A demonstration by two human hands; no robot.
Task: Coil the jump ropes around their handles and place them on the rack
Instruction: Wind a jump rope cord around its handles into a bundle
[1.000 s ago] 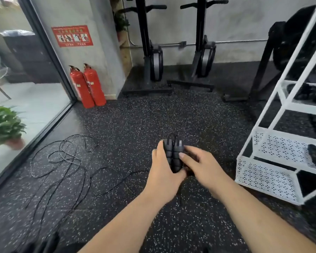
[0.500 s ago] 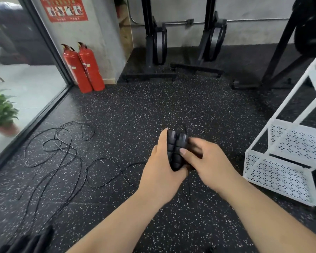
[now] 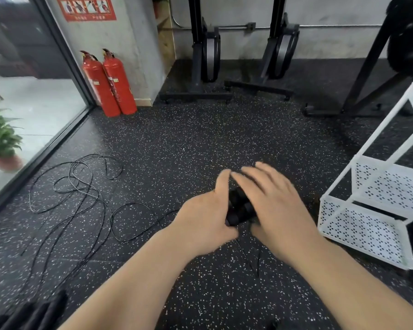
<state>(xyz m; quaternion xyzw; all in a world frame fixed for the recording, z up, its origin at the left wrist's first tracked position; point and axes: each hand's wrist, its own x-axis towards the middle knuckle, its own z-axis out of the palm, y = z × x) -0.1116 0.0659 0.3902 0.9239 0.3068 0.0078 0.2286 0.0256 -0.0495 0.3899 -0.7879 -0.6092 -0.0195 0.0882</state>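
Black ribbed jump-rope handles (image 3: 240,207) are sitting paired together between the hands in the head view, low over the speckled floor (image 3: 177,151). The left hand (image 3: 204,216) is gripping them, thumb up. The right hand (image 3: 273,201) is reaching across them with fingers stretched, blurred. The thin cord (image 3: 81,184) is lying in loose loops on the floor to the left, trailing toward the handles, so coiling seems barely begun. The white perforated rack (image 3: 367,225) is standing nearby on the right, and placing is not yet done.
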